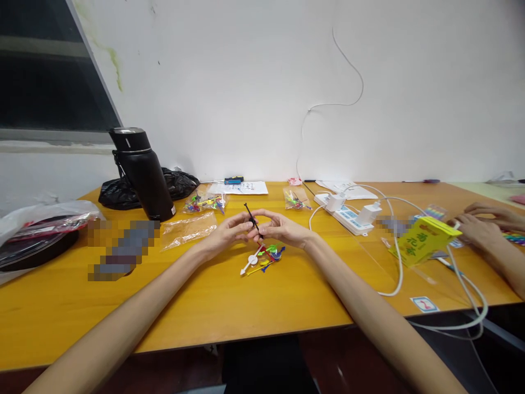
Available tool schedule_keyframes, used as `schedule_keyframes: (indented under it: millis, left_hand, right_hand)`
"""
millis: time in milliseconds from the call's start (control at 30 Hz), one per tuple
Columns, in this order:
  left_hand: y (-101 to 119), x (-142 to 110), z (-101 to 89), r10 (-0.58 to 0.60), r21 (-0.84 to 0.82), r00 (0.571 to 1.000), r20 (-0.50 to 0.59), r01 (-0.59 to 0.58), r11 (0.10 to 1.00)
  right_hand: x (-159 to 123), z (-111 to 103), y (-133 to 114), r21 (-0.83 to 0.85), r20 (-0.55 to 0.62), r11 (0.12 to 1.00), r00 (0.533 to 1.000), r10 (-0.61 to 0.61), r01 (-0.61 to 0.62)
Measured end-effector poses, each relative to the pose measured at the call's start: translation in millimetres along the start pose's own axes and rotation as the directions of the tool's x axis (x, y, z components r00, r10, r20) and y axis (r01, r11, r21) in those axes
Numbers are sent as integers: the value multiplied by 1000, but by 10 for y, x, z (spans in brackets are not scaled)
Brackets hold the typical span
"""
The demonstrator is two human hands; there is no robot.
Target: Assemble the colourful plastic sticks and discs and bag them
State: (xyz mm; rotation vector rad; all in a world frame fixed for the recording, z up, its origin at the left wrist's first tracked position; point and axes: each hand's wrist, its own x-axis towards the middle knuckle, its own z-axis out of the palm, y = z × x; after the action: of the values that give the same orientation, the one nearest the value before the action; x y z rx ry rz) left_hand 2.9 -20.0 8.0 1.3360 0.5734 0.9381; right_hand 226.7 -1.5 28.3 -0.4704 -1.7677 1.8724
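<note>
Between the fingertips of both hands is a thin black plastic arrow-like piece (251,214), held up at a slant. My left hand (230,232) pinches it near the middle, and my right hand (280,226) grips it around its lower end. Just below them on the table lies a small loose pile of coloured plastic arrows (268,258) in red, green, blue and yellow. A white arrow (252,260) with a round centre lies at the pile's left side, its tip toward me. The fingers partly hide the black piece's lower end.
Bags of coloured pieces (205,202) (296,198) lie behind my hands, with a flat clear bag (189,229) at left. A black bottle (143,175) stands beyond it. Rightward are a power strip (348,218), white cables, a yellow box (424,241) and another person's hands (479,230).
</note>
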Motion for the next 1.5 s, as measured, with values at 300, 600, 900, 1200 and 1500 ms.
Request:
schedule_keyframes:
  millis: [300,600,900,1200,1500]
  left_hand:
    - [7,12,32,1,114,997,83,-11,993]
    - [49,36,35,12,132,999,46,-18,991]
    - [-56,37,40,57,144,990,128,-75,987]
    - [-31,-48,78,6,91,989,147,-20,996]
    - [-67,-43,53,-44,213,993,113,19,977]
  right_hand:
    - [2,58,13,47,43,996,996,77,-79]
    - [81,61,105,143,-33,987,996,81,-76]
    - [106,106,147,120,-31,991,998,60,-56]
    - [92,126,129,131,-19,984,992,123,-120]
    - [101,130,128,175,32,976,992,124,-128]
